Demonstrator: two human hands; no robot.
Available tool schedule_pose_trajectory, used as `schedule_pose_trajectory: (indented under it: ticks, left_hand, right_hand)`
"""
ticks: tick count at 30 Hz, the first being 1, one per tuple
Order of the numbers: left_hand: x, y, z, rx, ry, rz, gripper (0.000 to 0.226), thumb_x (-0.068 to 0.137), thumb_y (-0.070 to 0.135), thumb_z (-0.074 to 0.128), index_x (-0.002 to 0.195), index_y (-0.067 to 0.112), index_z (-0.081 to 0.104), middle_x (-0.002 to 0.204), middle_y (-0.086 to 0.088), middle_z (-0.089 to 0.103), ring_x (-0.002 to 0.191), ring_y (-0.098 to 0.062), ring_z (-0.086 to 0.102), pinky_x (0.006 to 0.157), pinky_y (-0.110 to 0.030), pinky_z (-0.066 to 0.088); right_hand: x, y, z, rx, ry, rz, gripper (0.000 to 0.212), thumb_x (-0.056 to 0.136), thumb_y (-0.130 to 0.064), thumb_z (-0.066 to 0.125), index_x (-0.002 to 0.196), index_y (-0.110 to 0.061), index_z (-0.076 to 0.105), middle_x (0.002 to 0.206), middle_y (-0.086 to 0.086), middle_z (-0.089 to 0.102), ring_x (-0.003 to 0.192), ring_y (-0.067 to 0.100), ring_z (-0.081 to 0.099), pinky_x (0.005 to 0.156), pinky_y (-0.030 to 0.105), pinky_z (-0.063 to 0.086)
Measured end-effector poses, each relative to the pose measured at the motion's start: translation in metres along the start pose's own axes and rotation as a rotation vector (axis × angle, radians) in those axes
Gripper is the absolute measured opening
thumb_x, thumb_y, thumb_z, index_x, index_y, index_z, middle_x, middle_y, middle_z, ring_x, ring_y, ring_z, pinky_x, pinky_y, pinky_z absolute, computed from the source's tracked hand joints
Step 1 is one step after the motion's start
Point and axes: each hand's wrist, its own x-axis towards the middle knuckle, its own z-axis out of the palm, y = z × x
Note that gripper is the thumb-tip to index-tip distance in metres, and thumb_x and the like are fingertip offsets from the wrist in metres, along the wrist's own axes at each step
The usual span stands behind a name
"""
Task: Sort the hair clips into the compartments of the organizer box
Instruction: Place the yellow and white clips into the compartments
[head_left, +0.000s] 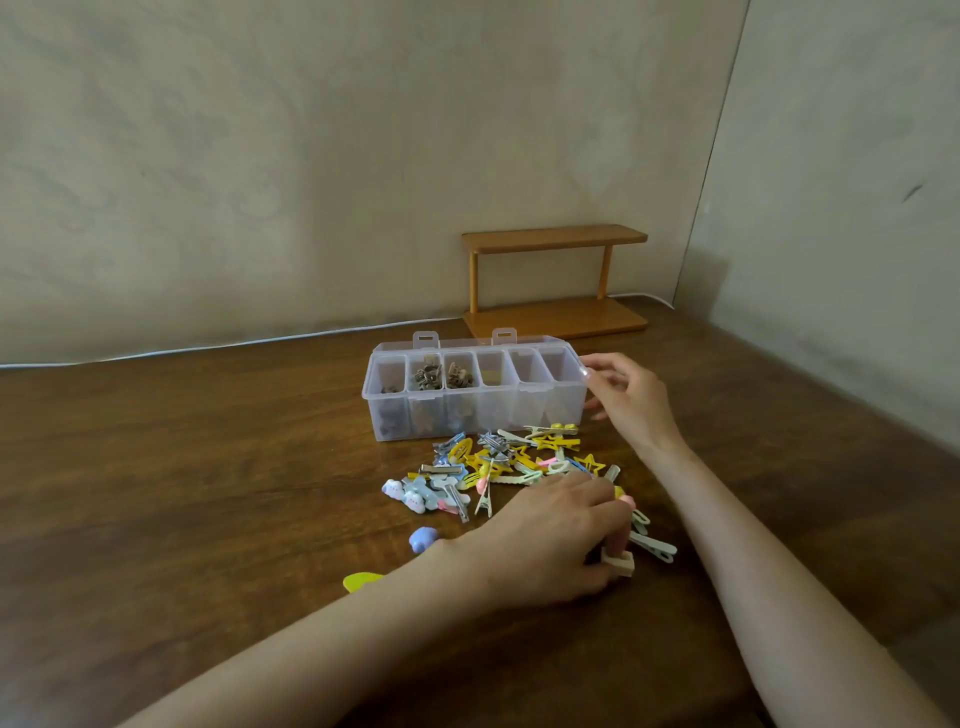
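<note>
Pile of hair clips just near of the 6-slot box, light, stiff, slick, tangle-prone; best pinched singly across the flat body, left hand pinching a beige clip, right hand slack, empty by box's right end.

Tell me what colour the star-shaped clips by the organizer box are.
The star-shaped clips are yellow, clearest in the head view.

Bare table lies open left of the organizer box. Loose clips crowd its front (right against it); a shelf stands behind.
</note>
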Motion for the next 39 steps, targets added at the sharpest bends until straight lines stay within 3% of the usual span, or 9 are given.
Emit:
schedule_pose_trajectory:
  ticks: [4, 9, 16, 20, 25, 34, 39]
  left_hand:
    - [0.002, -0.011, -0.015, -0.052, 0.048, -0.050, 0.018, 0.084, 0.029, 0.063, 0.094, 0.014, 0.061, 0.098, -0.003, 0.057, 0.092, -0.015, 0.050, 0.074, -0.027, 0.043]
    - [-0.006, -0.058, -0.073, -0.061, 0.189, -0.364, 0.017, 0.085, 0.033, 0.061, 0.091, 0.017, 0.059, 0.092, 0.008, 0.055, 0.083, -0.009, 0.053, 0.072, -0.024, 0.048]
    - [-0.044, -0.139, -0.098, -0.036, 0.500, -0.795, 0.013, 0.081, 0.027, 0.067, 0.083, 0.015, 0.062, 0.083, 0.001, 0.062, 0.078, -0.019, 0.058, 0.071, -0.035, 0.048]
    - [-0.056, -0.169, -0.077, -0.015, 0.486, -0.923, 0.011, 0.083, 0.024, 0.065, 0.087, 0.014, 0.065, 0.093, -0.003, 0.064, 0.082, -0.017, 0.058, 0.070, -0.033, 0.048]
    - [-0.057, -0.175, -0.070, -0.010, 0.466, -0.888, 0.012, 0.088, 0.017, 0.057, 0.095, 0.013, 0.066, 0.101, -0.005, 0.063, 0.084, -0.015, 0.056, 0.073, -0.032, 0.050]
    - [-0.040, -0.150, -0.073, 0.018, 0.492, -0.744, 0.008, 0.088, 0.014, 0.057, 0.091, 0.013, 0.065, 0.092, 0.001, 0.059, 0.076, -0.011, 0.052, 0.066, -0.025, 0.038]
    - [-0.027, -0.128, -0.063, -0.009, 0.438, -0.571, 0.007, 0.087, 0.015, 0.059, 0.092, 0.013, 0.064, 0.093, 0.003, 0.060, 0.080, -0.011, 0.054, 0.069, -0.024, 0.047]
  right_hand:
    - [0.000, 0.000, -0.001, 0.008, -0.002, 0.002, 0.028, 0.093, -0.027, 0.057, 0.118, -0.017, 0.060, 0.104, 0.003, 0.066, 0.077, 0.011, 0.067, 0.055, 0.016, 0.048]
    - [0.000, -0.002, -0.001, 0.013, -0.010, 0.012, 0.027, 0.092, -0.029, 0.058, 0.117, -0.017, 0.061, 0.103, 0.003, 0.067, 0.076, 0.011, 0.067, 0.053, 0.015, 0.047]
    - [-0.001, -0.003, -0.001, 0.006, -0.017, -0.004, 0.031, 0.091, -0.032, 0.058, 0.117, -0.017, 0.060, 0.104, 0.002, 0.066, 0.079, 0.012, 0.067, 0.058, 0.019, 0.049]
    - [-0.002, -0.003, -0.001, 0.000, -0.012, -0.008, 0.029, 0.091, -0.029, 0.058, 0.117, -0.016, 0.060, 0.104, 0.002, 0.065, 0.081, 0.012, 0.066, 0.057, 0.018, 0.049]
    - [-0.002, -0.004, -0.001, -0.013, -0.012, -0.008, 0.030, 0.092, -0.029, 0.058, 0.119, -0.016, 0.059, 0.105, 0.001, 0.063, 0.086, 0.012, 0.065, 0.058, 0.020, 0.051]
    - [-0.002, -0.004, -0.001, -0.028, -0.012, -0.009, 0.029, 0.091, -0.031, 0.059, 0.117, -0.017, 0.060, 0.106, 0.003, 0.065, 0.085, 0.015, 0.065, 0.061, 0.024, 0.054]
    - [-0.002, -0.006, -0.002, -0.070, -0.018, -0.028, 0.030, 0.091, -0.029, 0.059, 0.118, -0.017, 0.060, 0.108, 0.004, 0.065, 0.089, 0.017, 0.064, 0.069, 0.032, 0.057]
